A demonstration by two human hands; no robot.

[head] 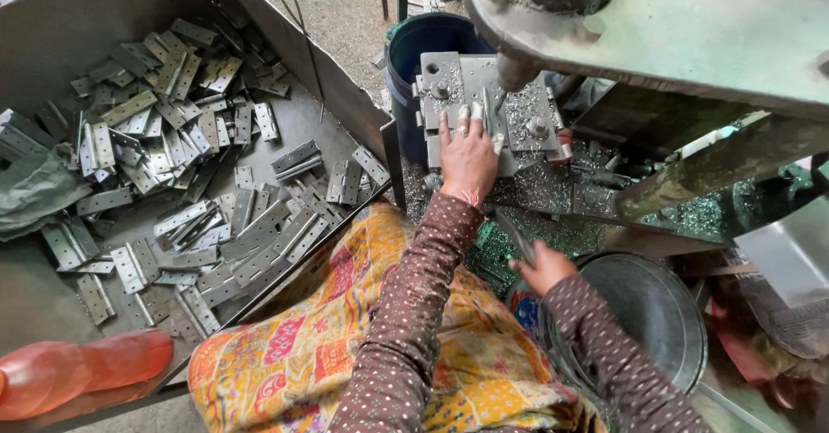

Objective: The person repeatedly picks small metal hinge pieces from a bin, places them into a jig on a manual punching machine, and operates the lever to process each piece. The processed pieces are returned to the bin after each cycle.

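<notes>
The left hand [467,155] lay flat, fingers extended, on the metal fixture plate [527,105] beneath the press column [516,70]. Metal shavings [553,187] covered the machine bed around it. The right hand [542,266] gripped a thin metal piece [515,236] above the round metal basin [656,312]. A large tray [345,96] at the left held loose steel hinges [173,139]. An orange bottle [78,372] lay at the lower left.

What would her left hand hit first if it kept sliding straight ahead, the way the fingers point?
Probably the drill spindle coming down onto the metal jig. The left hand lies flat on that jig, fingertips just short of it, though depth is hard to judge.
</notes>
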